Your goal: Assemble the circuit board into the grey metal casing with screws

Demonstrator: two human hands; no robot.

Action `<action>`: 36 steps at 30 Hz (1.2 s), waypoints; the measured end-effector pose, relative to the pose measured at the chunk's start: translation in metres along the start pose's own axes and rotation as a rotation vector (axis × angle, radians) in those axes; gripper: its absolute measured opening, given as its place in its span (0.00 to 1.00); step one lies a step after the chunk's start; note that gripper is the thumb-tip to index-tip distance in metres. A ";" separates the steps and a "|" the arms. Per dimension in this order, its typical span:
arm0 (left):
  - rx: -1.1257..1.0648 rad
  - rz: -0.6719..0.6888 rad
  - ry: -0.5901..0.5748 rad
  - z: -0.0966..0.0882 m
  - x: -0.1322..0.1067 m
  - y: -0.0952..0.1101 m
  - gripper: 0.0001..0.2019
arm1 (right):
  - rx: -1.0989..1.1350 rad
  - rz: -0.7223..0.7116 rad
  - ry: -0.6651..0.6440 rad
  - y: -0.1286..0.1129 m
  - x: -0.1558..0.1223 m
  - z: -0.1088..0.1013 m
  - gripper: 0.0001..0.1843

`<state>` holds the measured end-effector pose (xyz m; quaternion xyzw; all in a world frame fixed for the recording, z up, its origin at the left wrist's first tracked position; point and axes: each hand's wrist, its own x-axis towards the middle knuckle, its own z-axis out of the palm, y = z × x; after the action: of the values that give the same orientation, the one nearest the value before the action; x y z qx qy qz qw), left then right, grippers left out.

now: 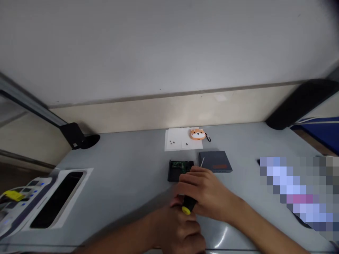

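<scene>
My right hand (205, 192) is closed over the shaft end of a black screwdriver with a yellow cap (188, 206), just in front of an opened black device showing a green circuit board (180, 169). My left hand (177, 227) is closed around the screwdriver's handle from below. A grey metal cover (215, 161) lies to the right of the opened device, with a thin white stick (202, 162) beside it.
A white paper sheet (176, 139) near the wall carries small dark screws (172, 142) and an orange animal-shaped case (197, 134). A white machine with a black slot (39, 203) sits at the left. A black lamp base (79, 139) stands at back left.
</scene>
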<state>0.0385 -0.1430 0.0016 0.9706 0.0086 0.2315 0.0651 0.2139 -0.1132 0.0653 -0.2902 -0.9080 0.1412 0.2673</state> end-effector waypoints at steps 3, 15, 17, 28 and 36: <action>-0.022 -0.009 0.054 -0.007 -0.001 -0.001 0.14 | 0.022 0.028 -0.026 0.000 0.000 -0.010 0.05; -0.003 -0.058 -0.161 0.010 0.001 0.014 0.08 | 0.090 -0.075 0.105 -0.004 0.002 0.001 0.06; 0.017 -0.055 -0.108 0.001 0.004 0.009 0.10 | 0.134 -0.034 0.158 -0.002 0.000 -0.010 0.07; 0.067 -0.567 -0.031 -0.040 0.001 -0.084 0.28 | 0.493 0.659 1.273 0.048 -0.007 -0.052 0.28; -0.180 -0.689 -0.142 -0.037 -0.002 -0.090 0.37 | 0.344 0.824 1.053 0.046 -0.001 -0.043 0.26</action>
<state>0.0206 -0.0489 0.0218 0.9148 0.3102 0.1280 0.2250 0.2594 -0.0731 0.0813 -0.5952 -0.4377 0.2136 0.6392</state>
